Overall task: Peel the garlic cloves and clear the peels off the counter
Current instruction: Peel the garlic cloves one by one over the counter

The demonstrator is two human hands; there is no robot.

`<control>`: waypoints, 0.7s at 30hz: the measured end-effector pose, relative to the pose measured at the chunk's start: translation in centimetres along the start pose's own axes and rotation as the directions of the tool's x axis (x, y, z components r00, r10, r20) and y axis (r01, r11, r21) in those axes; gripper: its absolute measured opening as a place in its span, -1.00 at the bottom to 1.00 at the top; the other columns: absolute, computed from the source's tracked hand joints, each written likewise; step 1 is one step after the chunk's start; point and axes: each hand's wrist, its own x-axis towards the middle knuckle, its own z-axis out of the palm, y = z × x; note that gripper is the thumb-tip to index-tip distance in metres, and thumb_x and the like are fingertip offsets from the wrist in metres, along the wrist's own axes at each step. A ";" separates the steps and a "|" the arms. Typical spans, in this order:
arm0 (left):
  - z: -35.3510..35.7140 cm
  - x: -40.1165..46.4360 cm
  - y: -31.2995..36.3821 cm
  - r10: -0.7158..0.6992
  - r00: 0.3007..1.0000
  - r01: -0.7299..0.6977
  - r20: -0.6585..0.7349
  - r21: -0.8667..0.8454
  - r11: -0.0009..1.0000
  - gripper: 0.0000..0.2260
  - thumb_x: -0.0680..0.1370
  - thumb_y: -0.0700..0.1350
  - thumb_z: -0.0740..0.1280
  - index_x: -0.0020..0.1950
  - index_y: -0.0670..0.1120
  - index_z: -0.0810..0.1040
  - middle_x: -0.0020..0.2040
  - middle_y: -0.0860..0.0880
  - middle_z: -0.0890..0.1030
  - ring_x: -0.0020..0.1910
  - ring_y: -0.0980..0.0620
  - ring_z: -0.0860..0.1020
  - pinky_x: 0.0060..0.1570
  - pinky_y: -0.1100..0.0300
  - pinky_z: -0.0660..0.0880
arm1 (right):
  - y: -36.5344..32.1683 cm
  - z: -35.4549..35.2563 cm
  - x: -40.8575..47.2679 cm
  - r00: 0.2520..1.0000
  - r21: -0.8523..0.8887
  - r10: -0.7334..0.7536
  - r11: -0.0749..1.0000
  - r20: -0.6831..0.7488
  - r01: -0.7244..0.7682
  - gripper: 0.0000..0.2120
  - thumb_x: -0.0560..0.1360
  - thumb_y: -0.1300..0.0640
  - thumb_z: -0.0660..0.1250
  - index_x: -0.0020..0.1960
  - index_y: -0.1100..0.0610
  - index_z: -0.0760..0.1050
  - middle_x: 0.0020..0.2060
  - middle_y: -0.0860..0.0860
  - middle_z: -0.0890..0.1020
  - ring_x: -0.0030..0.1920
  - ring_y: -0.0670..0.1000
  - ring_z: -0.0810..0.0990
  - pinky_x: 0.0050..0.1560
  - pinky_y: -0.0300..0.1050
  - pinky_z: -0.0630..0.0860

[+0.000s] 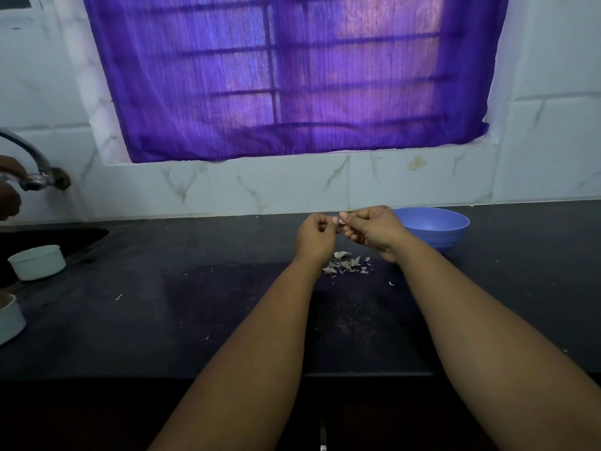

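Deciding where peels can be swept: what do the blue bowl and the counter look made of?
Blue bowl: probably plastic, matte, even colour with moulded ridges near its base. Counter: dark polished stone, perhaps granite; it faintly mirrors the purple curtain. Neither is certain from looks alone.

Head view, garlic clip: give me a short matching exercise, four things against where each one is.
Things:
1. blue bowl
2. garlic peels
3. tap
4. white tub

Places:
A. on the wall at far left
B. on the counter below the hands
C. on the counter just behind the right hand
D. by the sink edge at left

Pairs: 1-C, 2-B, 3-A, 4-D
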 end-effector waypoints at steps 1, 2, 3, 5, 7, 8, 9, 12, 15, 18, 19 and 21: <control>0.1 0.0 0.0 0.014 1.000 -0.014 0.013 0.031 0.999 -0.86 0.61 -0.07 0.26 -0.11 -0.08 0.46 -0.21 0.00 0.57 -0.24 0.03 0.48 -0.17 0.08 0.46 | -0.1 0.1 0.0 1.000 0.011 0.004 1.000 0.000 -0.004 -0.79 0.52 0.17 0.38 -0.01 0.34 0.60 -0.38 0.07 0.58 -0.45 -0.15 0.51 -0.36 -0.37 0.50; 0.1 -0.1 0.0 0.028 0.999 -0.029 0.024 0.060 0.998 -0.85 0.63 -0.06 0.23 -0.09 -0.10 0.44 -0.20 -0.01 0.55 -0.22 0.02 0.47 -0.18 0.11 0.43 | -0.1 0.2 -0.1 1.000 0.025 0.008 1.000 -0.001 -0.008 -0.79 0.52 0.17 0.39 -0.02 0.34 0.60 -0.38 0.07 0.59 -0.45 -0.15 0.51 -0.36 -0.37 0.51; 0.1 -0.2 0.1 0.040 0.999 -0.043 0.030 0.087 0.995 -0.83 0.64 -0.05 0.20 -0.07 -0.12 0.43 -0.18 -0.03 0.53 -0.21 0.02 0.45 -0.19 0.14 0.39 | -0.2 0.3 -0.1 1.000 0.039 0.012 0.999 -0.003 -0.012 -0.80 0.51 0.17 0.39 -0.03 0.34 0.60 -0.39 0.06 0.59 -0.44 -0.15 0.52 -0.37 -0.37 0.50; 0.1 -0.3 0.1 0.058 0.998 -0.063 0.038 0.125 0.990 -0.82 0.65 -0.04 0.17 -0.03 -0.13 0.41 -0.13 -0.06 0.52 -0.18 0.02 0.44 -0.17 0.17 0.35 | -0.2 0.4 -0.1 1.000 0.070 0.021 0.997 -0.011 -0.020 -0.79 0.50 0.15 0.41 -0.08 0.33 0.60 -0.43 0.03 0.60 -0.44 -0.14 0.52 -0.38 -0.37 0.49; 0.1 -0.4 0.2 0.064 0.997 -0.071 0.048 0.151 0.986 -0.81 0.66 -0.03 0.13 -0.01 -0.14 0.38 -0.08 -0.07 0.50 -0.14 0.02 0.43 -0.14 0.16 0.34 | -0.2 0.4 -0.1 1.000 0.086 0.024 0.996 -0.014 -0.023 -0.77 0.49 0.15 0.41 -0.08 0.35 0.60 -0.42 0.03 0.60 -0.44 -0.15 0.53 -0.38 -0.37 0.49; 0.1 -0.4 0.3 0.064 0.997 -0.071 0.050 0.158 0.985 -0.82 0.67 -0.04 0.11 0.00 -0.14 0.37 -0.06 -0.08 0.49 -0.11 0.02 0.43 -0.13 0.16 0.34 | -0.2 0.5 -0.2 1.000 0.086 0.022 0.996 -0.013 -0.021 -0.77 0.49 0.15 0.42 -0.06 0.35 0.60 -0.41 0.04 0.60 -0.44 -0.15 0.53 -0.38 -0.37 0.49; 0.2 -0.4 0.4 0.055 0.997 -0.062 0.049 0.158 0.985 -0.82 0.67 -0.05 0.10 0.00 -0.14 0.36 -0.06 -0.09 0.48 -0.10 0.01 0.42 -0.12 0.16 0.33 | -0.1 0.6 -0.2 1.000 0.084 0.018 0.996 -0.014 -0.016 -0.77 0.49 0.16 0.42 -0.04 0.36 0.60 -0.40 0.05 0.60 -0.44 -0.15 0.53 -0.37 -0.37 0.50; 0.4 -0.3 0.6 -0.024 0.999 0.021 0.041 0.086 0.996 -0.82 0.67 -0.07 0.08 0.00 -0.15 0.36 -0.06 -0.11 0.48 -0.12 -0.02 0.41 -0.13 0.15 0.33 | -0.1 0.7 -0.1 1.000 0.081 -0.002 0.997 -0.017 0.004 -0.78 0.48 0.20 0.42 -0.04 0.39 0.59 -0.39 0.06 0.60 -0.44 -0.16 0.54 -0.36 -0.37 0.51; 0.4 -0.5 1.1 -0.156 0.984 0.162 0.085 -0.064 0.985 -0.81 0.66 -0.09 0.08 -0.03 -0.14 0.40 -0.13 -0.08 0.49 -0.21 0.01 0.40 -0.21 0.15 0.36 | -0.2 0.8 -0.3 1.000 0.091 -0.012 0.996 0.002 0.011 -0.87 0.49 0.23 0.40 -0.13 0.32 0.60 -0.45 0.02 0.62 -0.42 -0.14 0.55 -0.33 -0.36 0.52; 0.0 -0.9 1.6 -0.236 0.955 0.282 0.180 -0.296 0.913 -0.76 0.65 -0.14 0.07 -0.18 -0.10 0.41 -0.30 -0.01 0.43 -0.37 0.08 0.32 -0.36 0.22 0.28 | -0.3 0.7 -0.4 0.999 0.159 -0.005 0.987 0.041 -0.002 -0.87 0.53 0.24 0.35 -0.14 0.30 0.58 -0.45 0.01 0.63 -0.42 -0.16 0.58 -0.31 -0.37 0.54; -0.1 -0.9 1.8 -0.243 0.950 0.301 0.194 -0.377 0.876 -0.75 0.65 -0.16 0.08 -0.20 -0.10 0.41 -0.33 -0.01 0.41 -0.39 0.09 0.31 -0.37 0.23 0.26 | -0.4 0.6 -0.4 0.998 0.197 -0.003 0.980 0.056 -0.008 -0.87 0.54 0.25 0.33 -0.12 0.31 0.57 -0.45 0.01 0.63 -0.42 -0.16 0.58 -0.31 -0.38 0.54; -0.3 -0.9 2.1 -0.248 0.948 0.314 0.201 -0.453 0.834 -0.74 0.64 -0.19 0.08 -0.22 -0.10 0.42 -0.36 0.00 0.39 -0.41 0.10 0.30 -0.38 0.24 0.26 | -0.5 0.4 -0.4 0.998 0.247 -0.004 0.969 0.056 -0.010 -0.85 0.55 0.24 0.32 -0.12 0.31 0.57 -0.43 0.02 0.62 -0.41 -0.16 0.58 -0.31 -0.38 0.53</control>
